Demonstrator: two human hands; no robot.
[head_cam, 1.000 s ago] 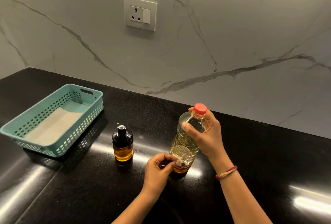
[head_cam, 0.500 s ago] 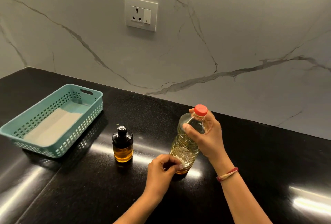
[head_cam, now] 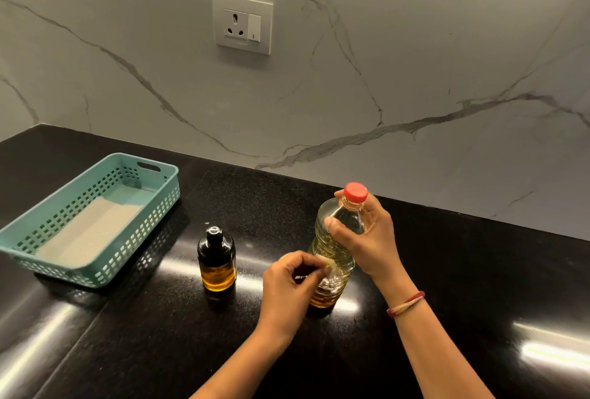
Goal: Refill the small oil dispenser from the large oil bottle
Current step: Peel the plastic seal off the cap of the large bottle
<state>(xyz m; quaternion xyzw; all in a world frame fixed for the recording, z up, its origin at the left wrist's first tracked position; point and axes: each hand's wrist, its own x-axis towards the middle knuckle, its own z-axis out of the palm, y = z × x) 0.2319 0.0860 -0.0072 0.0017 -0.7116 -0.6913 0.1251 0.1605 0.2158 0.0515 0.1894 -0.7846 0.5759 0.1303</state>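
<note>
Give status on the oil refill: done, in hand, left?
Done: only setup; bottle and dispenser stand side by side on the counter. In hand: right hand grips the bottle near its neck, red cap on; left hand, fingers curled, sits at its side, hold unclear. Left: open both, pour, close.

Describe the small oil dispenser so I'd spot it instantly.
On the glossy black counter, look between the teal plastic lattice basket and the tall clear red-capped bottle. There stands the small round brown dispenser: short, dark, black-topped, nothing touching it.
</note>
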